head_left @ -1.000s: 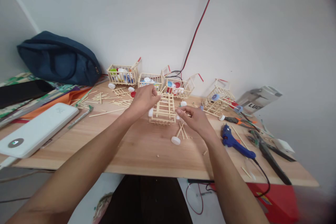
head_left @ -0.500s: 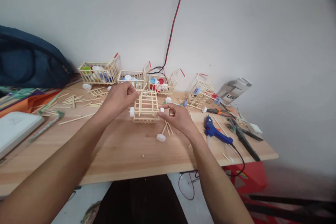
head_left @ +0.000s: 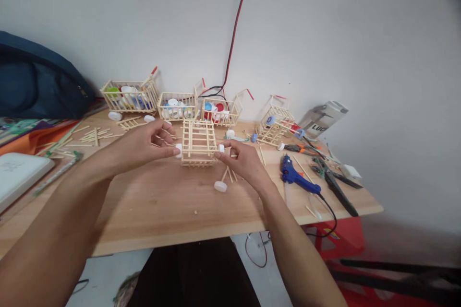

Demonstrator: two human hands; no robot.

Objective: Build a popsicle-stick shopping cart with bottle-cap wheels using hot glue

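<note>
A small cart of thin wooden sticks (head_left: 199,140) lies on the table in front of me, its stick frame turned upward. White bottle caps are fixed as wheels at its two near sides. My right hand (head_left: 237,156) pinches the right bottle cap (head_left: 221,148) between thumb and fingers. At the opposite side, my left hand (head_left: 153,143) has its fingers apart, with the thumb tip at the left bottle cap (head_left: 178,150). A loose clear-white cap (head_left: 220,186) and a few sticks (head_left: 230,173) lie by my right hand.
Finished stick carts (head_left: 131,96) filled with coloured caps line the wall; another cart (head_left: 275,122) leans at right. A blue glue gun (head_left: 298,177), pliers (head_left: 300,148) and cutters (head_left: 334,187) lie on the right. Loose sticks (head_left: 95,136) and a white box (head_left: 21,175) are left.
My left hand has come down from the cart's upper left corner to the left cap, and its fingers have spread. My right hand stays at the right cap.
</note>
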